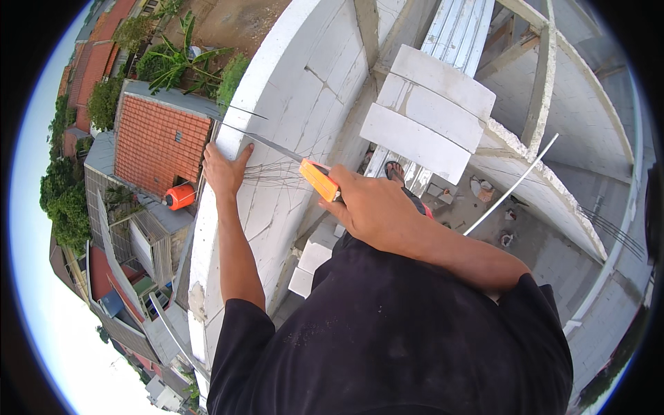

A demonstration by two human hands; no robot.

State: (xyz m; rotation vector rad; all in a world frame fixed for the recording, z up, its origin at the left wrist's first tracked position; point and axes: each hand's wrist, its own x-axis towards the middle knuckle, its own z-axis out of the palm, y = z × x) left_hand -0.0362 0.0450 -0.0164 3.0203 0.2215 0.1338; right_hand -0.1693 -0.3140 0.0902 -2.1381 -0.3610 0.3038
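My right hand (370,207) is closed round the orange and yellow handle of a hand saw (319,178). The saw's thin dark blade slants up and left across the top of a white block wall (273,62). Just below the blade, my left hand (225,169) lies on the wall's top edge with thumb and fingers apart, holding nothing. Thin wires (277,174) fan out over the wall's inner face beside the saw handle.
Several white blocks (429,114) lie on a metal plank platform (460,31), and a sandalled foot (395,171) stands beneath. A white pole (512,185) leans at the right over the rubble-strewn floor far below. Outside the wall, the drop leads to tiled roofs (159,142) and an orange tank (181,196).
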